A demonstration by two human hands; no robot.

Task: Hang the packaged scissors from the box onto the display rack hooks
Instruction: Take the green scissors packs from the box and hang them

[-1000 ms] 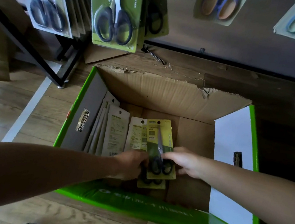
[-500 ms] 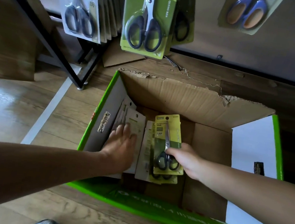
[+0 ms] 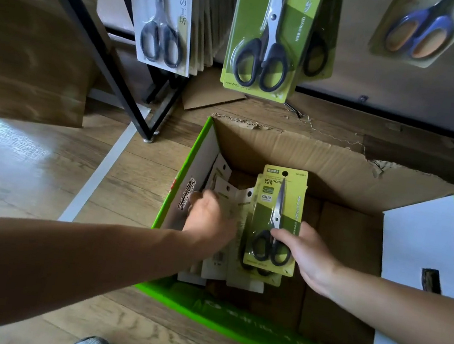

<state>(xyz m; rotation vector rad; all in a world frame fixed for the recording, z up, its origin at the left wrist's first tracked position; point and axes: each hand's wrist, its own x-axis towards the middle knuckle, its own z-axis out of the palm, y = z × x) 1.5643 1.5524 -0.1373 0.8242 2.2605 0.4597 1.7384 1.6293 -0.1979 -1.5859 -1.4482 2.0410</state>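
An open cardboard box (image 3: pixel 316 160) with green edges stands on the wooden floor. My right hand (image 3: pixel 306 253) grips a yellow-green pack of black-handled scissors (image 3: pixel 276 218) by its lower right edge, thumb over the handles, face up above the box floor. More packs lie under it. My left hand (image 3: pixel 207 216) reaches into the left side of the box, its fingers on several pale packs (image 3: pixel 226 194) that stand back side up against the wall. On the display rack (image 3: pixel 112 69) above hang white scissor packs (image 3: pixel 165 15) and green scissor packs (image 3: pixel 265 36).
The rack's black metal leg (image 3: pixel 150 134) meets the floor left of the box. A pack of blue and orange scissors (image 3: pixel 420 29) hangs at the top right. A loose cardboard piece (image 3: pixel 212 98) lies behind the box. The box's white flap (image 3: pixel 423 239) opens to the right.
My right hand has lifted the scissors pack up from the stack. My left hand moved from beside that pack to the pale packs at the left wall, and the view has shifted downward.
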